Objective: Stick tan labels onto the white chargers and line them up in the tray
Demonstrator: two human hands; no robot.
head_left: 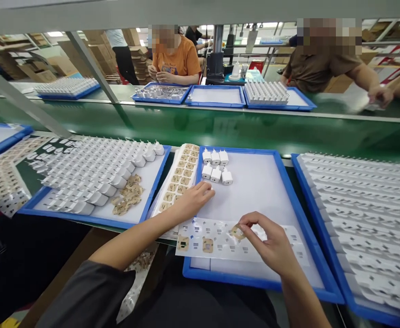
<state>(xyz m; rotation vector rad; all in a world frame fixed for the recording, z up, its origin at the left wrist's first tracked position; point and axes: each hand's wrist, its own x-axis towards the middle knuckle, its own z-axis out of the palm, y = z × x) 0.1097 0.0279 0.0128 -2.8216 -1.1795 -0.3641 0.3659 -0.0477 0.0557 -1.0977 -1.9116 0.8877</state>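
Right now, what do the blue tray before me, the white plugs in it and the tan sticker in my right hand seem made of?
Blue tray: probably molded plastic, from its smooth, uniform rim. White plugs: likely hard plastic, smooth with rounded corners. Tan sticker: thin, apparently matte; paper or film, unclear.

One head-worn view looks forward and down, near the left hand [197,199] and right hand [267,239] around mid-frame; the far table [336,105], across the upper frame, seems well off, its details unclear.
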